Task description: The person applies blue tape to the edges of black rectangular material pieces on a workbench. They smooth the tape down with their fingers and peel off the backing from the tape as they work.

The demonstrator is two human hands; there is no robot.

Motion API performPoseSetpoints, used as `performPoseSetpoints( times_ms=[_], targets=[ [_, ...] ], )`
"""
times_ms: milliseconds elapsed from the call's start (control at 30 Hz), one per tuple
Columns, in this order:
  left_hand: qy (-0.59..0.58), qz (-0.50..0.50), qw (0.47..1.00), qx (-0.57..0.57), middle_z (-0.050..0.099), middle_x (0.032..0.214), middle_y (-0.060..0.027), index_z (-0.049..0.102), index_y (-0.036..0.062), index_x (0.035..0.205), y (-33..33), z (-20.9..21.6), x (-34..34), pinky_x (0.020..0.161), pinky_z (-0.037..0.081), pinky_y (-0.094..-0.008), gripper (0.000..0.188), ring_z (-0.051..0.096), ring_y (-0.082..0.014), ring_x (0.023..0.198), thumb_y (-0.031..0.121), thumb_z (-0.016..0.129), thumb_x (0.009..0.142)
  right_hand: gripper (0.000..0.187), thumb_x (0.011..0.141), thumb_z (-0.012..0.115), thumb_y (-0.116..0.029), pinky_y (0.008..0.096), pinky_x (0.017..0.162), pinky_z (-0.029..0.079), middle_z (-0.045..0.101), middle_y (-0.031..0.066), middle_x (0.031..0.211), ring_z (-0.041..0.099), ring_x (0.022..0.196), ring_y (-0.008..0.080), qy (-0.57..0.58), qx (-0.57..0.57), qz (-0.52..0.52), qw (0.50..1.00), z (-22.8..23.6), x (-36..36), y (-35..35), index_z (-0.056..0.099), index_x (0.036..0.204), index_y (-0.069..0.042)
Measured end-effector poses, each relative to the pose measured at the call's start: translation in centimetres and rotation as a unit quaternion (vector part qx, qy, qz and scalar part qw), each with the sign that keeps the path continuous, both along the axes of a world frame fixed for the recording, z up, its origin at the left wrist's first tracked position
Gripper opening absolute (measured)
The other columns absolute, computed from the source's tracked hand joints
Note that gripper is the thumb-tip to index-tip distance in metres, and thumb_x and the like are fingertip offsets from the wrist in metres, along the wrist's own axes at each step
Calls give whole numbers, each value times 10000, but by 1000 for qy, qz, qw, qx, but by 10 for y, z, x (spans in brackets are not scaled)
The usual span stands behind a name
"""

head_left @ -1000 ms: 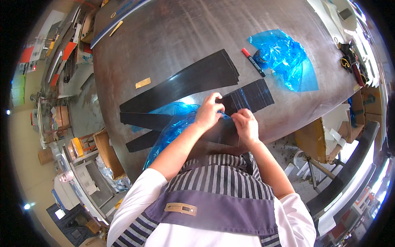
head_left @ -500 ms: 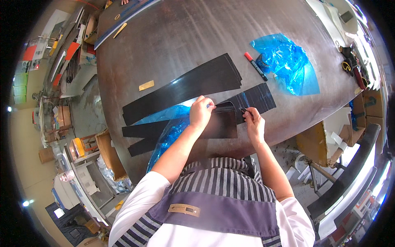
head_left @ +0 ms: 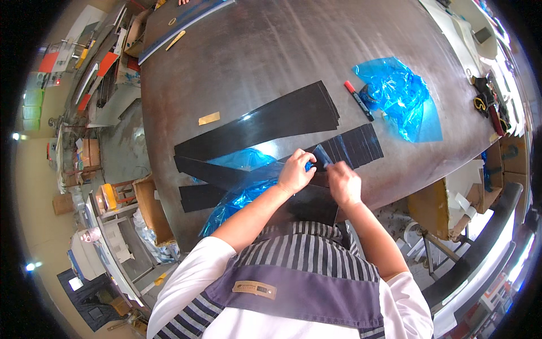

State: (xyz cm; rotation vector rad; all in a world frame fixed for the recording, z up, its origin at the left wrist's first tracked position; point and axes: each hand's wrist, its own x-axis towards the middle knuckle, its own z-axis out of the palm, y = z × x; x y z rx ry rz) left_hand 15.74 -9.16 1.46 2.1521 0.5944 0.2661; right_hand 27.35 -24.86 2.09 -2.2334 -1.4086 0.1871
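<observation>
Several black flat strips lie overlapped on the dark table (head_left: pixel 254 51). A long stack of black strips (head_left: pixel 265 116) lies beyond my hands, and a fanned row of strips (head_left: pixel 355 144) reaches out to the right. My left hand (head_left: pixel 297 171) is closed on crumpled blue film, low over the strips. Thin blue film (head_left: pixel 248 195) trails below my left forearm. Close beside it, my right hand (head_left: pixel 344 184) has curled fingers, slightly blurred; what they grip is hidden. Between the hands a shiny blue-tinted flap (head_left: pixel 323 155) stands up from the strips.
Crumpled blue film (head_left: pixel 401 99) lies at the right of the table, beside a red-capped marker (head_left: pixel 359 101). A small yellowish piece (head_left: pixel 209 118) lies left of the long stack. Cardboard boxes (head_left: pixel 152 206) stand off the table's left edge. Another person's hand (head_left: pixel 183 2) shows at the far edge.
My left hand has moved right and nearer to me, with blue film now bunched in it. My right hand has also come nearer, its fingers now curled in. A dark sheet below has shifted nearer to me.
</observation>
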Motion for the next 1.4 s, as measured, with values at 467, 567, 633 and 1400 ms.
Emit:
performPoseSetpoints(
  times_ms=[467, 567, 633, 1400],
  targets=[
    [-47, 11, 998, -42, 646, 1111, -105, 638, 51, 873, 25, -2, 3, 941, 486, -346, 119, 646, -304, 1037, 21, 699, 776, 109, 901, 604, -55, 364, 780, 518, 661, 135, 945, 651, 856, 307, 204, 121, -141, 961, -3, 6, 4, 662, 989, -27],
    [7, 208, 965, -158, 690, 1010, -96, 604, 38, 976, 42, 0, -5, 894, 481, -303, 125, 651, -205, 1021, 90, 669, 882, 122, 960, 583, -75, 294, 734, 498, 658, 99, 847, 625, 764, 184, 282, 87, -197, 935, -5, 8, 3, 644, 1051, -21],
    [-11, 174, 982, -79, 696, 1000, -151, 622, 61, 1097, 33, 11, 0, 849, 519, -368, 358, 678, -310, 979, 267, 763, 841, 117, 969, 580, -72, 276, 724, 492, 658, 70, 823, 605, 751, 140, 334, 77, -226, 912, -1, 8, 5, 638, 1058, -21],
    [26, 22, 999, 14, 644, 871, -140, 660, 38, 909, -3, -2, -4, 721, 527, -405, 219, 657, -332, 816, 113, 788, 748, 104, 811, 643, -83, 407, 647, 539, 605, 80, 857, 646, 733, 295, 16, 32, 36, 999, 7, 2, 8, 687, 903, -102]
  ],
)
